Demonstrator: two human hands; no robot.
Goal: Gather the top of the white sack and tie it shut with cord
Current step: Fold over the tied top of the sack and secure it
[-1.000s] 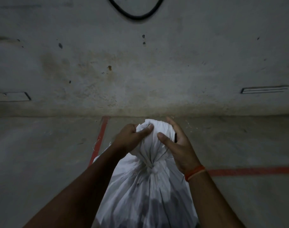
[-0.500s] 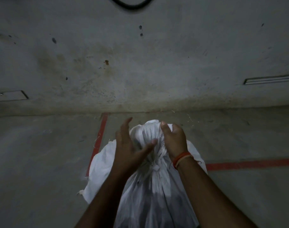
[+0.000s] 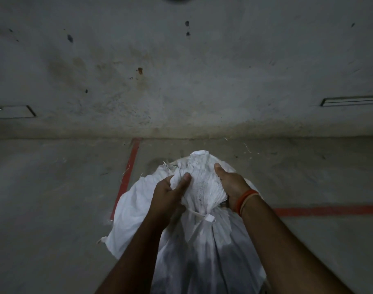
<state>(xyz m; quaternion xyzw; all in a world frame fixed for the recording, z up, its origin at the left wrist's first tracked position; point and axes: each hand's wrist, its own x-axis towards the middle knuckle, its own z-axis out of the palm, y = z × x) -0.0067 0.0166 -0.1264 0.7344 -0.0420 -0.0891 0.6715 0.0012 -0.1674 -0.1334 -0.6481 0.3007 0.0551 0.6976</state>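
Note:
A full white woven sack [image 3: 202, 247] stands on the concrete floor right below me. Its top is bunched into a tuft [image 3: 200, 183] above a neck bound by a white cord with a knot [image 3: 209, 218]. My left hand [image 3: 168, 196] grips the left side of the tuft, thumb pressed on the cloth. My right hand [image 3: 232, 187], with an orange band at the wrist, cups the tuft's right side. The fingers of both hands are hidden behind the cloth.
A stained concrete wall [image 3: 181, 71] rises just beyond the sack. Red painted lines [image 3: 128, 177] run across the floor, one to the left of the sack and one to the right [image 3: 330, 211]. Bits of straw lie near the wall's foot.
Both hands have shifted from pinching the narrow tuft to holding its two sides, and the tuft has spread wider. The view has tilted slightly, so the sack sits lower.

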